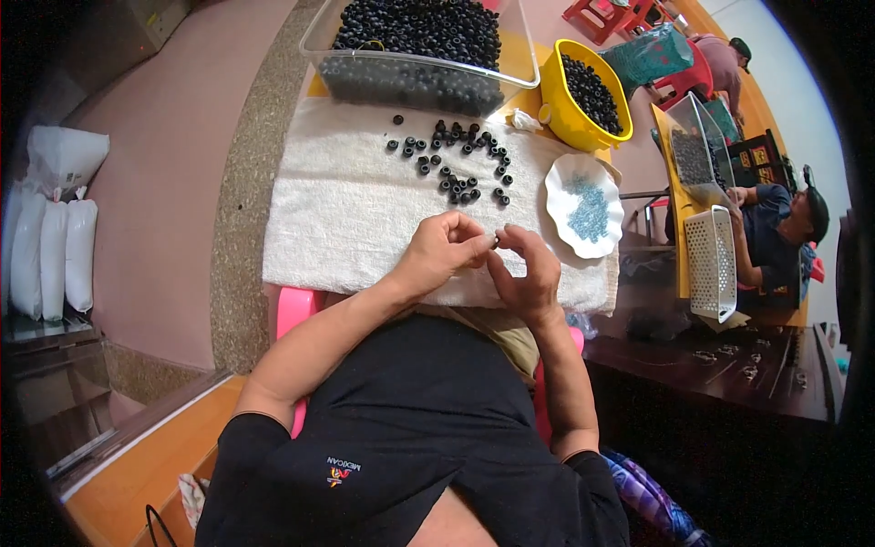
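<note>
The black shirt (410,401) bears white lettering (344,463) and an emblem (339,475).

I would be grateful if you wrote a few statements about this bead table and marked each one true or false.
1. The left hand and right hand meet at a small dark piece. True.
2. The loose beads lie on bare wood. False: they lie on a white towel.
3. The yellow tub holds black beads. True.
4. The white dish is to the left of both hands. False: it is to their right.
5. Light blue bits lie in the white dish. True.
</note>
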`<action>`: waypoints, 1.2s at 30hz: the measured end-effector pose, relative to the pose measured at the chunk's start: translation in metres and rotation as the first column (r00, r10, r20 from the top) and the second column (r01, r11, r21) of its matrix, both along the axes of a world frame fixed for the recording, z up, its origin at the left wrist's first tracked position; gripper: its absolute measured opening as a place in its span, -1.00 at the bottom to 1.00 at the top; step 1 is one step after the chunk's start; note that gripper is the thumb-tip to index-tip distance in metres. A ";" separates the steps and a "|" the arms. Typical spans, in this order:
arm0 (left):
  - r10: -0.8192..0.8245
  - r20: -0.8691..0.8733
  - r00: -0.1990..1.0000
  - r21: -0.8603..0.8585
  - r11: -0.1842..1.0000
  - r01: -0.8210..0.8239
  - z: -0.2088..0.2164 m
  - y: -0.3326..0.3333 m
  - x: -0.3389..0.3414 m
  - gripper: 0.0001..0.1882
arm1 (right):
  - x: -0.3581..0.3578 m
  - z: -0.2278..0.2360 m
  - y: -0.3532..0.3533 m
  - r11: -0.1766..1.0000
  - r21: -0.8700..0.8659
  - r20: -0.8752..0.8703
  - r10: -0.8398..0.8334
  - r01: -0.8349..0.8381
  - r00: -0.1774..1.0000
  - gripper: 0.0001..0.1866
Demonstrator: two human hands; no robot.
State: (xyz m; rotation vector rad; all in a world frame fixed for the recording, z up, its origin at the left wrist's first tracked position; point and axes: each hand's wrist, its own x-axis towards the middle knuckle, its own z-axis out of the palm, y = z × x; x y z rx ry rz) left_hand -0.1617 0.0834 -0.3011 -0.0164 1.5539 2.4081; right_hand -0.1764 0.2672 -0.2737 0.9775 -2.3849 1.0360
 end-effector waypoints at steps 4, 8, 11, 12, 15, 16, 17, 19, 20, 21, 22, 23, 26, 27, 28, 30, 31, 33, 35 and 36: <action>-0.002 0.071 0.998 0.067 0.998 -0.002 0.005 -0.003 -0.001 -0.78 | -0.003 -0.001 0.002 0.997 -0.051 -0.003 -0.050 0.050 0.999 -0.40; -0.004 0.077 0.997 0.083 0.997 -0.003 0.001 -0.002 -0.001 -0.76 | -0.005 -0.001 0.004 0.999 -0.027 -0.013 -0.033 0.033 0.999 -0.35; -0.027 0.051 0.998 0.044 0.999 0.025 0.001 -0.001 -0.001 -0.74 | -0.004 -0.002 0.005 0.999 -0.029 -0.036 -0.021 0.020 0.999 -0.35; -0.028 0.052 0.998 0.044 0.999 0.025 0.001 -0.002 -0.001 -0.74 | -0.004 -0.003 0.005 1.000 -0.026 -0.031 -0.017 0.016 0.999 -0.35; -0.095 0.001 0.995 -0.040 0.995 0.095 0.000 -0.003 -0.002 -0.72 | -0.005 -0.003 0.002 0.999 -0.034 -0.031 -0.011 0.010 0.999 -0.35; -0.103 0.009 0.995 -0.040 0.994 0.103 0.000 -0.003 -0.002 -0.72 | -0.005 -0.003 0.001 0.999 -0.045 -0.036 -0.010 0.008 0.999 -0.35; -0.111 0.016 0.994 -0.040 0.993 0.111 0.001 -0.003 -0.002 -0.71 | -0.005 -0.002 0.001 0.999 -0.045 -0.036 -0.010 0.008 0.999 -0.35; -0.112 0.005 0.994 -0.043 0.993 0.112 0.000 -0.004 -0.001 -0.71 | -0.004 0.001 0.002 1.000 0.016 -0.024 -0.006 0.007 1.000 -0.39; -0.114 -0.007 0.993 -0.046 0.993 0.113 0.000 -0.004 -0.001 -0.71 | -0.004 0.003 0.001 1.000 0.016 -0.024 -0.005 0.006 1.000 -0.39; -0.112 -0.007 0.994 -0.045 0.993 0.112 0.000 -0.004 -0.001 -0.71 | -0.003 0.005 -0.001 1.000 0.019 -0.025 -0.006 0.007 1.000 -0.42; -0.103 -0.017 0.995 -0.044 0.994 0.102 -0.002 -0.004 0.000 -0.72 | -0.003 0.007 -0.002 1.000 0.021 -0.025 -0.007 0.007 1.000 -0.44; -0.093 -0.028 0.995 -0.042 0.995 0.092 -0.003 -0.004 0.000 -0.73 | -0.003 0.009 -0.004 1.000 0.021 -0.024 -0.005 0.005 1.000 -0.44; -0.075 -0.041 0.996 -0.091 0.993 0.071 0.002 -0.005 0.001 -0.74 | -0.007 0.013 -0.008 0.998 0.060 -0.054 0.029 -0.026 0.998 -0.52; -0.076 -0.042 0.996 -0.090 0.993 0.072 0.000 -0.004 0.001 -0.74 | -0.008 0.012 -0.007 0.996 0.071 -0.074 0.059 -0.054 0.996 -0.55; -0.065 -0.034 0.997 -0.073 0.995 0.063 -0.003 -0.004 0.001 -0.74 | -0.008 0.011 -0.007 0.993 0.083 -0.093 0.089 -0.081 0.992 -0.57; -0.054 -0.028 0.998 -0.056 0.997 0.052 -0.006 -0.003 0.001 -0.75 | -0.008 0.009 -0.009 0.993 0.080 -0.085 0.089 -0.082 0.992 -0.59; -0.052 -0.022 0.998 -0.041 0.998 0.051 -0.006 -0.003 0.001 -0.75 | -0.009 0.008 -0.009 0.994 0.076 -0.077 0.090 -0.084 0.993 -0.60; -0.052 -0.018 0.999 -0.028 0.998 0.051 -0.005 -0.003 0.000 -0.75 | -0.009 0.005 -0.009 0.996 0.035 -0.070 0.087 -0.084 0.994 -0.60; -0.060 -0.009 0.998 0.006 0.998 0.060 -0.003 -0.004 0.000 -0.75 | -0.009 0.003 -0.009 0.997 -0.007 -0.062 0.082 -0.082 0.995 -0.60; -0.060 -0.010 0.998 0.005 0.998 0.060 -0.003 -0.004 -0.001 -0.75 | -0.008 0.002 -0.010 0.997 -0.042 -0.046 0.057 -0.059 0.997 -0.59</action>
